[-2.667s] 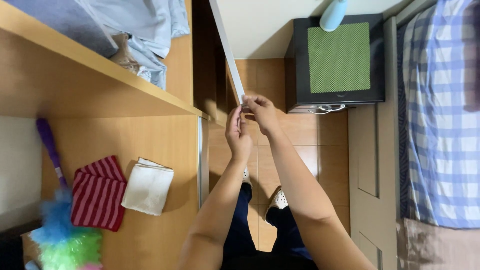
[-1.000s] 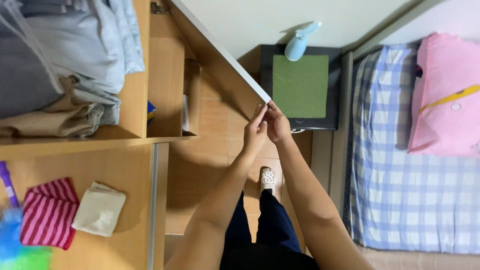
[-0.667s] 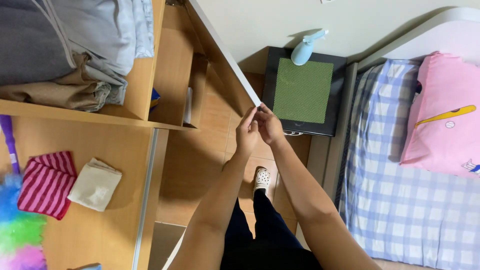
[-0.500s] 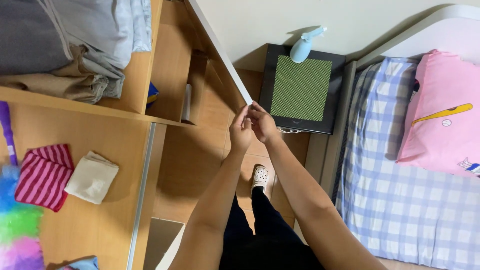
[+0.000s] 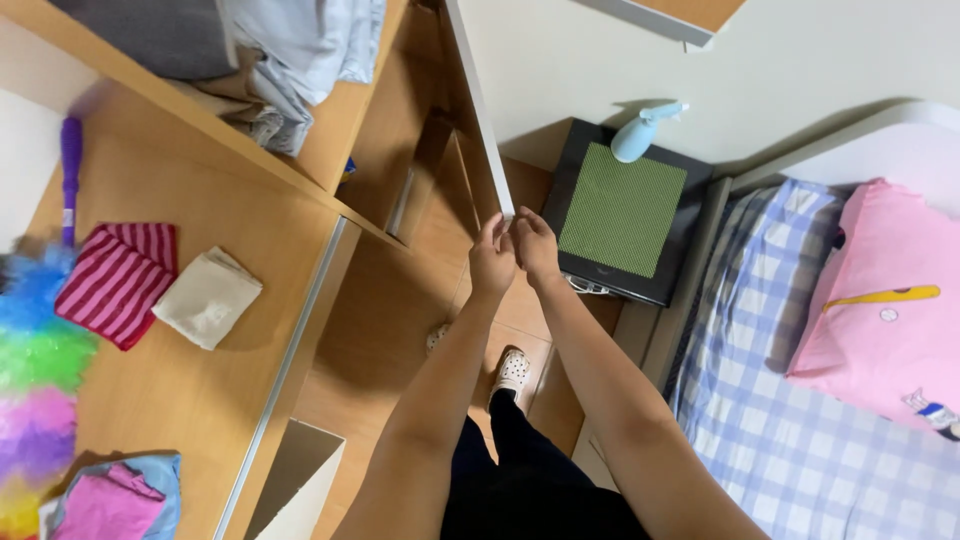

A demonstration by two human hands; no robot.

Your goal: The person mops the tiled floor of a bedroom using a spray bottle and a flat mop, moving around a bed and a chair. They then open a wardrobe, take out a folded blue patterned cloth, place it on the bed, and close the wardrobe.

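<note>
At the wardrobe door's white edge [image 5: 478, 110], left hand [image 5: 492, 262] and right hand [image 5: 537, 246] pinch its lower corner, fingers pressed together, apparently mid-swing.

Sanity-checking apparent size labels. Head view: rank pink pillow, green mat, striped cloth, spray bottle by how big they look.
1. pink pillow, partly cut off by the frame edge
2. green mat
3. striped cloth
4. spray bottle

Distances from the camera differ, so this ranks looks only.

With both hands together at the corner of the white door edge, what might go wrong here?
1. Both hands, left hand and right hand, meet at the lower corner of the white-edged wooden door; fingers might get pinched if it swings.
2. The light blue spray bottle lies on the black box with green top close by; a swinging door or elbow may knock it off.
</note>
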